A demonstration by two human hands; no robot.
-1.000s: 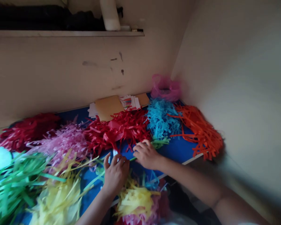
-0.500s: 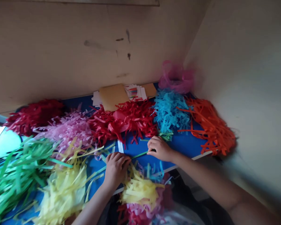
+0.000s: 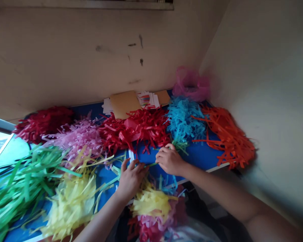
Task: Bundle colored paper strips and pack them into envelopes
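A narrow green paper strip [image 3: 153, 164] stretches between my two hands, low over the blue tabletop [image 3: 197, 153]. My left hand [image 3: 132, 176] has its thumb side on the strip's left part, its other fingers bent and slightly spread. At the strip's other end, my right hand [image 3: 169, 159] pinches it with fingers curled; the fingertips are partly hidden. Just below the hands, at the table's front edge, hangs a bunch of yellow strips [image 3: 153, 203] with pink and red ones under it. A few green strips [image 3: 180, 146] lie beyond my right hand.
Shredded paper covers much of the table: green [image 3: 22, 185], yellow [image 3: 70, 201], pink [image 3: 75, 137], red [image 3: 138, 131], blue [image 3: 184, 117] and orange [image 3: 227, 134] piles. Envelopes [image 3: 125, 102] and a pink plastic bag [image 3: 190, 84] are by the wall. Another wall [image 3: 272, 101] rises at right.
My hands have come closer together, shortening the visible strip between them. The left hand has moved slightly right and its fingers have lifted apart. The view has shifted a little.
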